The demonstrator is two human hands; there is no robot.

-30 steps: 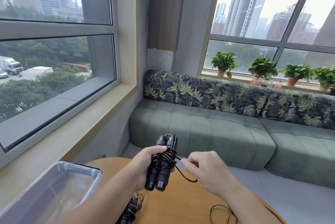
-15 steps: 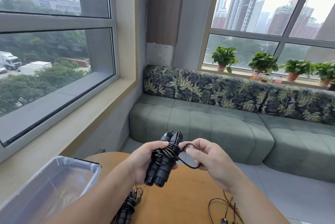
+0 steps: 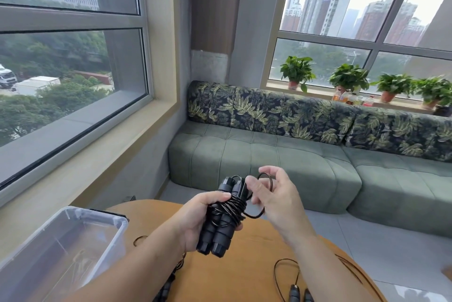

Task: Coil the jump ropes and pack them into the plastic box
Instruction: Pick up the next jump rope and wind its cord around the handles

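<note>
Bare forearms, no sleeves; left hand (image 3: 195,218), right hand (image 3: 276,200).

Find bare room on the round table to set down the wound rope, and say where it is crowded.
Bare wood lies on the table between the left forearm and the loose rope. Crowded: the near right edge with that rope's handles, and beside the plastic box, where more cord lies.

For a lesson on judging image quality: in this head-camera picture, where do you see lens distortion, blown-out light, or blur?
Head view: window frames bow from wide-angle distortion; sky behind the towers is blown out white; right hand fingers look slightly motion-smeared; the jump rope is sharp.
</note>
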